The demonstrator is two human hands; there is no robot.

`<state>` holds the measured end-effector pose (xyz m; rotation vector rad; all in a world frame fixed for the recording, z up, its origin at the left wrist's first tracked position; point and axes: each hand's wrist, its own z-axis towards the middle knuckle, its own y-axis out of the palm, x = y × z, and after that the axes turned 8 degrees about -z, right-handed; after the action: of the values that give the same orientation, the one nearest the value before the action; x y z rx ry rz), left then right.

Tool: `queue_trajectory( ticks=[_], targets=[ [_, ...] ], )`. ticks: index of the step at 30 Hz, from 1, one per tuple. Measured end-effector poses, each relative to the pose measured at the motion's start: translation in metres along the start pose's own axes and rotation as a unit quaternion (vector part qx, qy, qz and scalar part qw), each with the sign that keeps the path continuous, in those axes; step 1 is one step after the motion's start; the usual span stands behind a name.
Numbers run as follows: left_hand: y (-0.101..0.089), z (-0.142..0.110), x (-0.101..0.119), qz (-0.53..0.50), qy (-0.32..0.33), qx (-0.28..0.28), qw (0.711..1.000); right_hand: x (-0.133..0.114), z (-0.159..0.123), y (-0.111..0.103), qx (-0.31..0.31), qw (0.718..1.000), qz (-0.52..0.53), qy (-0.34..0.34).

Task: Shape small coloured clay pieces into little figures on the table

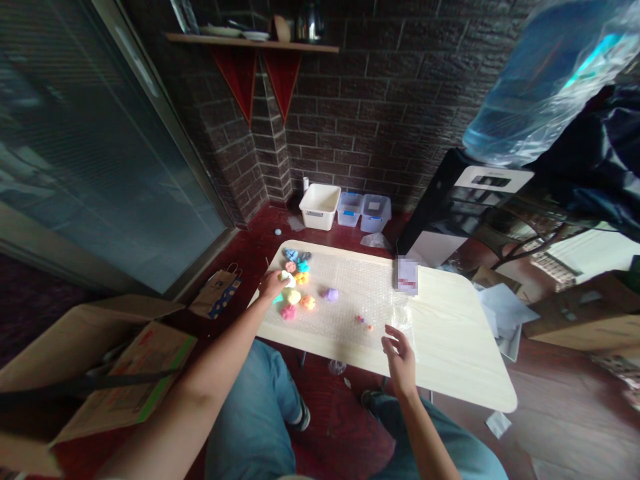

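My left hand (274,285) reaches to the left end of the table, its fingers closed on a white lump of what looks like soft modelling clay (287,277). Around it sit more coloured clay lumps: a blue one (291,254), a teal one (303,266), a yellow-orange one (302,278), a pale yellow one (293,297), a pink one (289,312) and an orange one (308,303). A purple lump (331,294) lies apart to their right. Over the near edge hovers my right hand (401,357), fingers apart and holding nothing. Small coloured bits (364,322) lie left of it.
Bubble wrap (345,327) covers the left part of the pale table (460,333). A small box (407,276) and clear plastic (401,315) lie on it. Behind stand a white bin (320,208) and a water dispenser (440,207). An open cardboard box (120,373) is at left.
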<state>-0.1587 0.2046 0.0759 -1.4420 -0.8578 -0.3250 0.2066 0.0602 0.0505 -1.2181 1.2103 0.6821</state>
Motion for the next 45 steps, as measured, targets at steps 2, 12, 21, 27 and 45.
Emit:
queue_trajectory(
  ticks=[2, 12, 21, 27, 45],
  targets=[
    [0.001, -0.002, -0.003, -0.005, 0.001, 0.002, 1.0, 0.0, -0.001, 0.0, 0.0, 1.0, 0.002, 0.002],
    [0.006, -0.002, -0.008, -0.057, 0.006, 0.022, 0.998, 0.002, -0.007, 0.0, 0.008, 1.0, 0.004, 0.006],
    [0.008, -0.008, 0.002, -0.209, -0.032, 0.018, 0.977, -0.001, -0.008, 0.0, 0.01, 1.0, 0.009, 0.013],
    [-0.009, -0.021, 0.022, -0.403, -0.084, -0.014, 0.911, -0.007, -0.009, -0.001, 0.007, 0.999, 0.023, 0.022],
    [-0.03, -0.17, 0.11, -0.485, 0.038, -0.133, 0.864, -0.173, -0.047, 0.032, -0.165, 0.974, 0.031, -0.151]
  ],
)
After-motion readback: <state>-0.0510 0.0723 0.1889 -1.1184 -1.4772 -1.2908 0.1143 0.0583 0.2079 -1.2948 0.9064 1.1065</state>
